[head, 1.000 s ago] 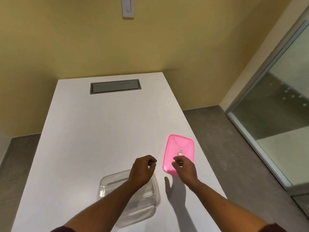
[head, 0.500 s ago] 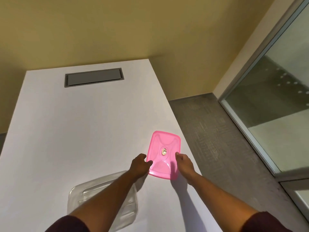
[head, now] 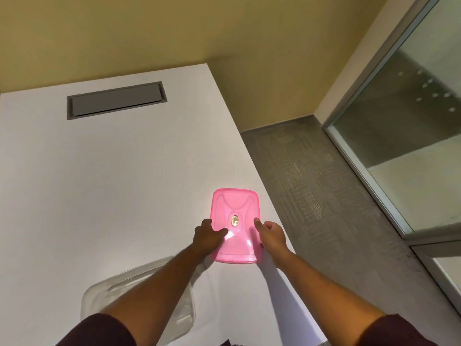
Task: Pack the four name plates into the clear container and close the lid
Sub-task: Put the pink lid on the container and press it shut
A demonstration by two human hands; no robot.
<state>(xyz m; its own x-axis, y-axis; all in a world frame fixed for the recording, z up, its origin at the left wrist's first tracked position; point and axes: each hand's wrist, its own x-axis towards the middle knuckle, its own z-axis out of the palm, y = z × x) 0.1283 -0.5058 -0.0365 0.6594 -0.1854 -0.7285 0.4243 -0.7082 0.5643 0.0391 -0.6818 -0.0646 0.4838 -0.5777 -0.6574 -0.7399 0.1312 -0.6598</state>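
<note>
A pink lid (head: 234, 208) with a small round sticker at its middle is held near the table's right edge. My left hand (head: 208, 237) grips its left side, thumb on top. My right hand (head: 270, 233) grips its right side. The clear container (head: 99, 293) sits on the white table (head: 99, 183) near me, partly hidden under my left forearm. What lies inside it cannot be made out. No name plates are visible on the table.
A grey recessed cable hatch (head: 116, 99) is set into the far end of the table. Grey carpet (head: 311, 183) runs along the right of the table, with a glass partition (head: 411, 121) beyond. A yellow wall (head: 174, 28) stands behind.
Both hands went from above the container to the pink lid and took hold of its two sides. The lid has turned straighter. My head has shifted, so the container sits lower left.
</note>
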